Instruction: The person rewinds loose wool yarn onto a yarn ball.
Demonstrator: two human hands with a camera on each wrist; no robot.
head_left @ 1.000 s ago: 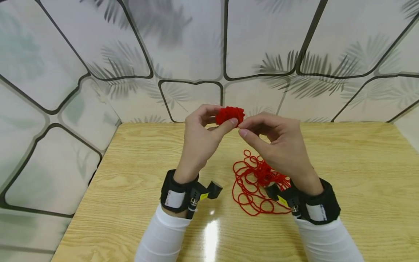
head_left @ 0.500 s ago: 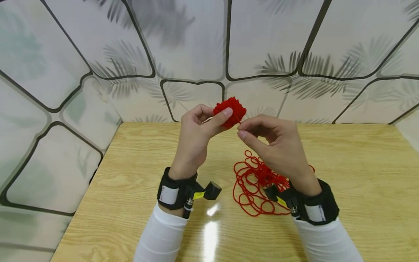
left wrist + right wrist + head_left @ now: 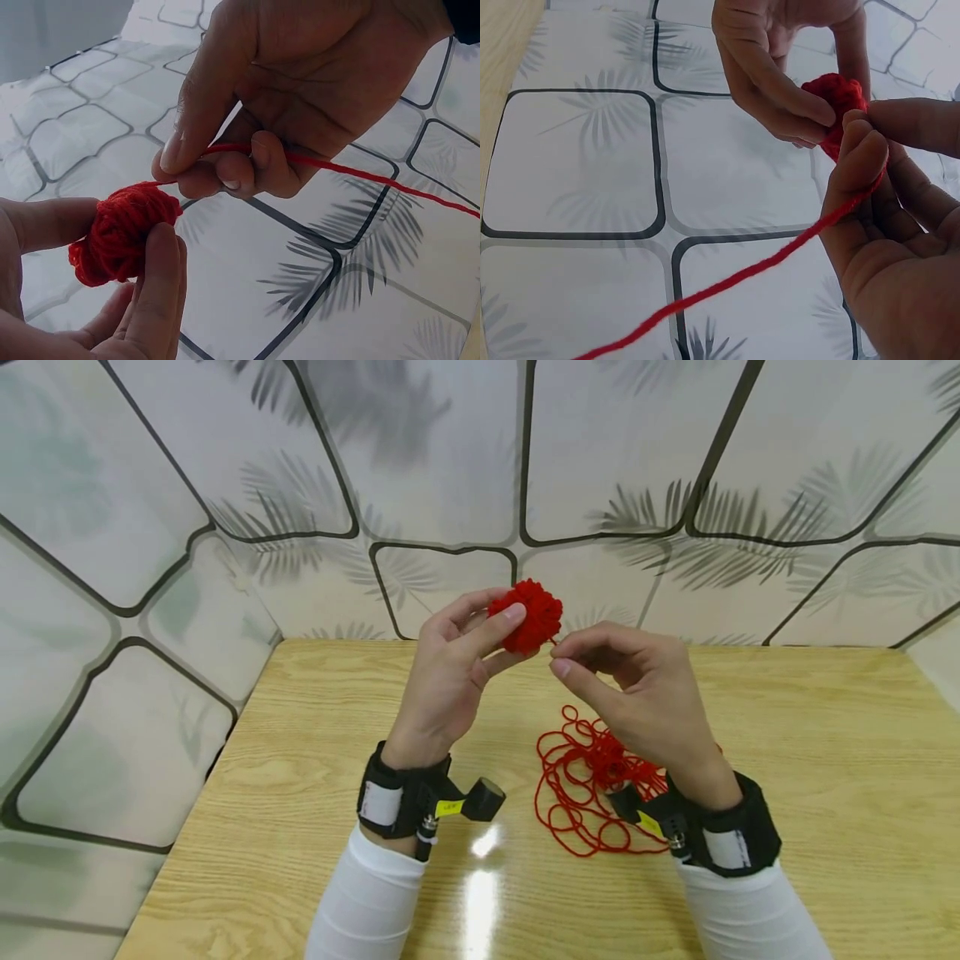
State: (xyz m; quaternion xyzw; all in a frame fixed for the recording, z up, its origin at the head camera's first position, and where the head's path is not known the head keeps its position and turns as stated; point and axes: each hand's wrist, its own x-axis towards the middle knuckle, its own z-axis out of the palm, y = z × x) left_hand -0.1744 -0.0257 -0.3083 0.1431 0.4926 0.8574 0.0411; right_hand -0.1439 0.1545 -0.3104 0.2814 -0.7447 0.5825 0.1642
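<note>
A small ball of red yarn (image 3: 538, 620) is held up above the far edge of the table. My left hand (image 3: 448, 681) grips it between the thumb and the fingers, which in the left wrist view press on opposite sides of the ball (image 3: 120, 236). Just to its right, my right hand (image 3: 645, 689) pinches the yarn strand (image 3: 759, 268) between thumb and forefinger, close to the ball. From that pinch the strand passes across the right fingers and trails away. Below the right hand lies a loose tangle of red yarn (image 3: 577, 777), partly hidden by the right wrist.
The wooden table (image 3: 285, 777) reaches back to a pale wall (image 3: 450, 485) with dark outlines and leaf prints. Each wrist wears a black strap with a small camera, the left camera (image 3: 483, 799) hanging over the table beside the tangle.
My left hand has turned the yarn ball, so a rounder, wider side shows, and has shifted slightly left. The right hand keeps its pinch almost in place. The tangle looks the same.
</note>
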